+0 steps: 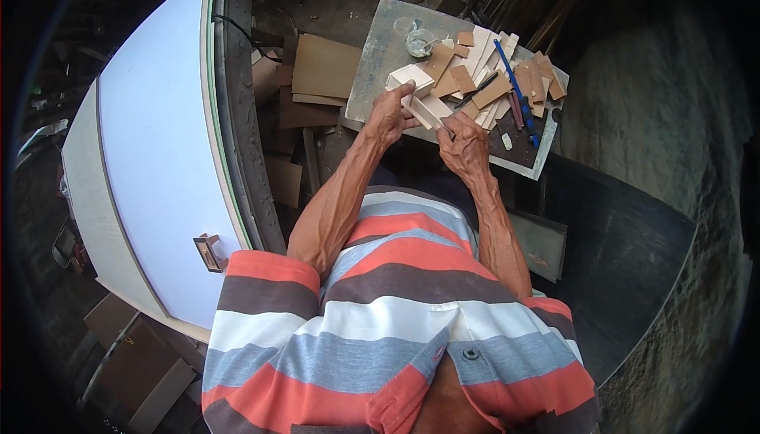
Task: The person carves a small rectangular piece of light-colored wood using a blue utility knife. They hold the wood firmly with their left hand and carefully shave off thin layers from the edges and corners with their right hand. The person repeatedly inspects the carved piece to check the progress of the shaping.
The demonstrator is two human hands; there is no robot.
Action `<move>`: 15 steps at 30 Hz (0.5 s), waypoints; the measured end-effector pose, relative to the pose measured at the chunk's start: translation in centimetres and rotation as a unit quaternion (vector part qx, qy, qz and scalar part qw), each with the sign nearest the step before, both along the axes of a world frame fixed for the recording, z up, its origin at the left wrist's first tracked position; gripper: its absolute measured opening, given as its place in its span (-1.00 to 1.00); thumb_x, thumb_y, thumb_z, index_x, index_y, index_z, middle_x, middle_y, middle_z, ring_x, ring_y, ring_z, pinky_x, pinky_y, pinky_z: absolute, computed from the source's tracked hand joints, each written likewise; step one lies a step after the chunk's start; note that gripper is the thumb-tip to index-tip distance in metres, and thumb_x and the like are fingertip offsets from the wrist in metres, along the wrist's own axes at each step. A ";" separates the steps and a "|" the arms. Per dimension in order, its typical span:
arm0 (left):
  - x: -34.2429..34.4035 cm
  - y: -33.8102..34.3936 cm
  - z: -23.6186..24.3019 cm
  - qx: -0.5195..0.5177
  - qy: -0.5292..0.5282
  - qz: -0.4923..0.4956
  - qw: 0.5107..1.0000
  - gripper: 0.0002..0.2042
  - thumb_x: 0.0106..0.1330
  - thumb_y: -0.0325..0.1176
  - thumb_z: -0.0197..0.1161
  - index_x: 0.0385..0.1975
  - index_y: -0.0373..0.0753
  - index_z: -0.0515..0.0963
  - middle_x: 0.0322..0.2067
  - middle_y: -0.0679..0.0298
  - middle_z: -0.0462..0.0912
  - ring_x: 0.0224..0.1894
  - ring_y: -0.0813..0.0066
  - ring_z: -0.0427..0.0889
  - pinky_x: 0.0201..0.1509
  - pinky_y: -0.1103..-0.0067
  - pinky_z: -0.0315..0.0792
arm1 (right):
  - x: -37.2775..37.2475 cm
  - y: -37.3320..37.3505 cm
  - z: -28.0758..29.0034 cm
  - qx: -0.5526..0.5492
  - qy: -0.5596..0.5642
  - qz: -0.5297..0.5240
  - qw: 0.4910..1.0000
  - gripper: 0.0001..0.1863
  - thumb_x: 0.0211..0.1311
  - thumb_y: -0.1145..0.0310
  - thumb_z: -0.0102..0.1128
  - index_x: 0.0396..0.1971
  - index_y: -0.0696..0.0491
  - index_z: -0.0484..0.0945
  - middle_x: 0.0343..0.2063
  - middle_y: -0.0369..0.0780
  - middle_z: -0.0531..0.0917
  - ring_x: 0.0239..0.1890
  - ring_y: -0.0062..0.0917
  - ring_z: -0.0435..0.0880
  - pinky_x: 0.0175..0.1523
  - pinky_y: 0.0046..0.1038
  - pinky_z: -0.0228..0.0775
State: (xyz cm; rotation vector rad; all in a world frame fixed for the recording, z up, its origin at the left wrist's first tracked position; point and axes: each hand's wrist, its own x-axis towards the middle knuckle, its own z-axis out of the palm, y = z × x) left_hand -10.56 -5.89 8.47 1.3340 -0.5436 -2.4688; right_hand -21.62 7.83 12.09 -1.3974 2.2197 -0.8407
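Note:
My left hand (388,116) is closed around a small pale wooden box-like piece (428,111), thumb on top, over the table's near edge. A block-shaped pale piece (409,78) lies right by the thumb; whether the two are joined is unclear. At the other end of the held piece is my right hand (465,147), fingers bent and pressed together against its near corner. What sits in those fingertips, if anything, is hidden. Just beyond lie brown and pale wood strips (462,79) in a loose heap, with a dark slim tool (477,90) across them.
The small worktable (372,70) also bears a clear glass jar (419,41), a long blue tool (514,82) and reddish sticks (522,109). To my left stands a large white-topped surface (158,133) with a small brown frame (209,252) on it. Brown boards (324,68) lie between.

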 end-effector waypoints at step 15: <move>0.7 0.3 0.5 -0.014 0.072 0.019 0.997 -0.58 0.22 -0.52 0.12 0.10 -0.38 0.28 0.04 0.04 0.46 0.00 0.06 0.60 0.00 0.16 0.60 | -0.1 -0.5 0.0 -0.012 0.019 0.013 1.000 -0.87 0.11 0.40 0.19 -0.50 0.15 0.60 -0.51 -0.11 0.54 -0.44 -0.19 0.59 -0.32 -0.23 0.43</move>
